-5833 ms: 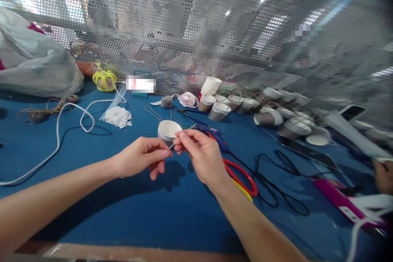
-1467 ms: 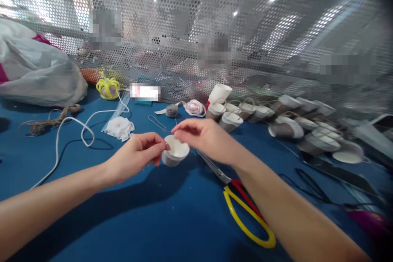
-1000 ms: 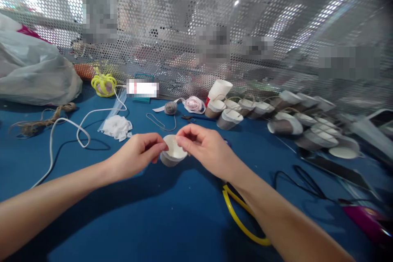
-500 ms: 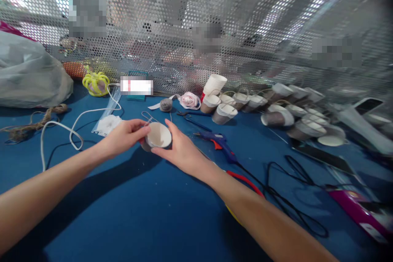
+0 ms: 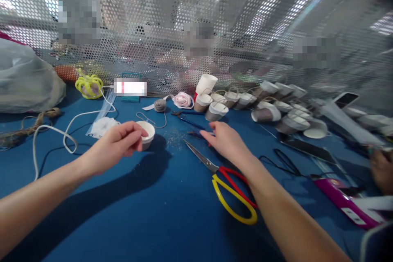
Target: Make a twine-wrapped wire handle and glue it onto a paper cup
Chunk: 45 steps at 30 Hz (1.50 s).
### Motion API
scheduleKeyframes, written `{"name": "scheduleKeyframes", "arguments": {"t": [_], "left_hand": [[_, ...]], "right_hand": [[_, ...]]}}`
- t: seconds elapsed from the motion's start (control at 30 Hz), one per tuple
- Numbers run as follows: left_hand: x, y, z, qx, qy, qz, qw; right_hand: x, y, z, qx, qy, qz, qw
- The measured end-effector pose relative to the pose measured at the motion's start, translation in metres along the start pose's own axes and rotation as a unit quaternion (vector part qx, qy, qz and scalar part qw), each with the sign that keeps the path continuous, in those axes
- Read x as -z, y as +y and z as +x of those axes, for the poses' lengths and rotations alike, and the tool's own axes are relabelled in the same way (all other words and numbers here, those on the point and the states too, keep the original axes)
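A small paper cup (image 5: 147, 141), white inside with a grey-brown wrap, stands upright on the blue table. My left hand (image 5: 125, 143) is closed at its left side, fingertips at the rim. Over the blue hot glue gun (image 5: 195, 133), my right hand (image 5: 229, 141) has its fingers and thumb around the body; the nozzle points left and most of the gun is covered. Scissors (image 5: 211, 166) with one red and one yellow handle lie below, partly under my right forearm. Behind the cup are a ball of grey yarn (image 5: 160, 105) and blue-handled pliers (image 5: 190, 112).
Several wrapped cups with handles (image 5: 217, 110) line the back right. White lace (image 5: 104, 127), a white cable (image 5: 70, 118) and jute twine (image 5: 33, 125) lie left. A phone (image 5: 307, 147) and purple power strip (image 5: 337, 196) lie right, near another person's hand (image 5: 380, 168).
My right hand has let go of the cup and moved right to the glue gun. The left hand stays at the cup. The scissors now show fully, and another person's hand appears at right.
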<state>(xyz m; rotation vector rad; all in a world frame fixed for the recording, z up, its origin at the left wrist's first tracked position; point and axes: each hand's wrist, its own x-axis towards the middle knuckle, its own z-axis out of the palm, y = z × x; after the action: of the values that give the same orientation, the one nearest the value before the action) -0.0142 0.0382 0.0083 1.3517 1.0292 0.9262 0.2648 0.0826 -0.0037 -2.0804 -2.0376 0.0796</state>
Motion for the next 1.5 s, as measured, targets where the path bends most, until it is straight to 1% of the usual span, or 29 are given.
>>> {"name": "scheduleKeyframes", "arguments": {"t": [0.07,0.1,0.17,0.23,0.3,0.37,0.43,0.47,0.53,0.57,0.6,0.63,0.67,0.73,0.8,0.87,0.97,1.07,1.2,1.23,1.3,1.4,1.5], "left_hand": [[-0.012,-0.001,-0.003,0.049,-0.063,-0.086,0.993],[-0.017,-0.002,-0.004,0.071,-0.083,-0.118,0.987],[-0.025,-0.005,-0.004,0.102,-0.104,-0.158,0.977],[-0.031,-0.006,-0.002,0.113,-0.111,-0.176,0.972],[-0.034,-0.008,-0.001,0.114,-0.110,-0.184,0.970],[-0.036,-0.009,0.000,0.116,-0.102,-0.193,0.969],[-0.037,-0.010,0.001,0.119,-0.092,-0.202,0.968],[-0.037,-0.011,0.001,0.119,-0.086,-0.208,0.967],[-0.038,-0.011,0.002,0.115,-0.079,-0.224,0.965],[-0.038,-0.012,0.002,0.112,-0.076,-0.232,0.963],[-0.038,-0.012,0.003,0.110,-0.071,-0.241,0.962],[-0.039,-0.012,0.003,0.109,-0.065,-0.249,0.960],[-0.039,-0.013,0.003,0.107,-0.059,-0.256,0.959],[-0.040,-0.014,0.002,0.103,-0.045,-0.265,0.958],[-0.041,-0.016,0.001,0.098,-0.038,-0.267,0.958],[-0.040,-0.018,-0.001,0.097,-0.035,-0.259,0.960],[-0.039,-0.021,-0.002,0.106,-0.028,-0.249,0.962],[-0.038,-0.020,-0.002,0.112,-0.027,-0.244,0.963],[-0.039,-0.019,-0.001,0.115,-0.037,-0.237,0.964],[-0.040,-0.018,-0.001,0.116,-0.038,-0.238,0.964],[-0.040,-0.018,-0.001,0.118,-0.039,-0.236,0.964],[-0.041,-0.018,-0.001,0.119,-0.043,-0.230,0.965],[-0.041,-0.018,-0.001,0.118,-0.041,-0.223,0.967]], "right_hand": [[-0.002,0.022,-0.001,-0.024,-0.009,-0.019,1.000],[-0.006,0.030,-0.001,-0.027,-0.017,-0.021,0.999],[-0.016,0.039,-0.002,-0.038,-0.032,-0.020,0.999],[-0.024,0.042,0.000,-0.050,-0.036,-0.015,0.998],[-0.027,0.044,0.001,-0.065,-0.036,-0.005,0.997],[-0.023,0.044,-0.001,-0.077,-0.040,0.009,0.996],[-0.015,0.041,-0.007,-0.090,-0.040,0.074,0.992],[-0.009,0.038,-0.012,-0.103,-0.030,0.161,0.981],[0.005,0.028,-0.022,-0.093,-0.026,0.347,0.933],[0.011,0.021,-0.028,-0.077,-0.041,0.414,0.906],[0.016,0.014,-0.034,-0.064,-0.068,0.461,0.882],[0.020,0.006,-0.040,-0.053,-0.087,0.487,0.867],[0.022,-0.002,-0.046,-0.041,-0.098,0.492,0.864],[0.021,-0.015,-0.057,0.002,-0.086,0.496,0.864],[0.015,-0.024,-0.067,0.046,-0.080,0.485,0.870],[0.008,-0.028,-0.075,0.072,-0.045,0.464,0.882],[0.000,-0.028,-0.083,0.093,-0.019,0.405,0.909],[-0.003,-0.023,-0.086,0.133,0.004,0.329,0.935],[-0.005,-0.020,-0.085,0.209,0.054,0.268,0.939],[-0.005,-0.021,-0.085,0.218,0.065,0.256,0.939],[-0.003,-0.022,-0.085,0.216,0.076,0.230,0.946],[-0.001,-0.024,-0.087,0.204,0.081,0.192,0.956],[-0.001,-0.023,-0.088,0.208,0.086,0.164,0.960]]}}
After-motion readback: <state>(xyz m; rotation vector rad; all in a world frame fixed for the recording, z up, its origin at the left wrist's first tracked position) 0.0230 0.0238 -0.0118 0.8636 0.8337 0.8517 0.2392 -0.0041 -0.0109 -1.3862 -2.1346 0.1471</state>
